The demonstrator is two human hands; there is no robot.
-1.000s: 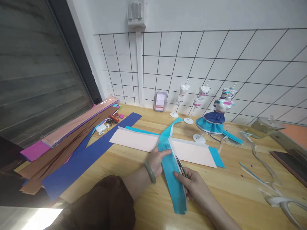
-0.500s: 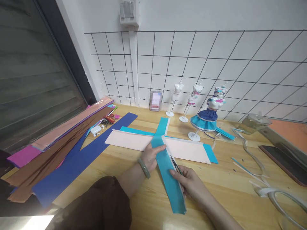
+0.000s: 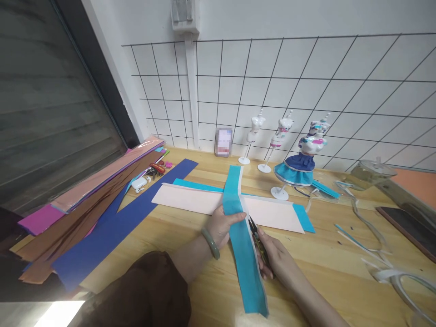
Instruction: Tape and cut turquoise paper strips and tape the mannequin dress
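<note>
My left hand [image 3: 223,225], a green bangle on its wrist, grips a long turquoise strip [image 3: 243,256] with a white border along its right edge. The thumb lies across the strip's face and the fingers go behind it. In my right hand [image 3: 272,256] is a pair of dark thread snips [image 3: 258,240], their tips pointing up beside the white edge. Some right fingers are hidden behind the tool and strip. Beneath the held strip, a pale pink strip [image 3: 190,198] lies crosswise on the table, with another turquoise strip [image 3: 303,219] partly under it.
A blue strip [image 3: 112,236] and brown strips [image 3: 85,204] lie at left, near a white earphone case [image 3: 139,183]. Small dress forms stand at the back, one wearing a blue ruffled skirt [image 3: 294,170]. White ribbon [image 3: 388,274] and a dark phone [image 3: 407,229] are at right.
My right hand has shifted right, and the snips now show clear of the strip's edge. The thumb no longer overlaps the strip. My left hand keeps its grip; the view moved slightly.
</note>
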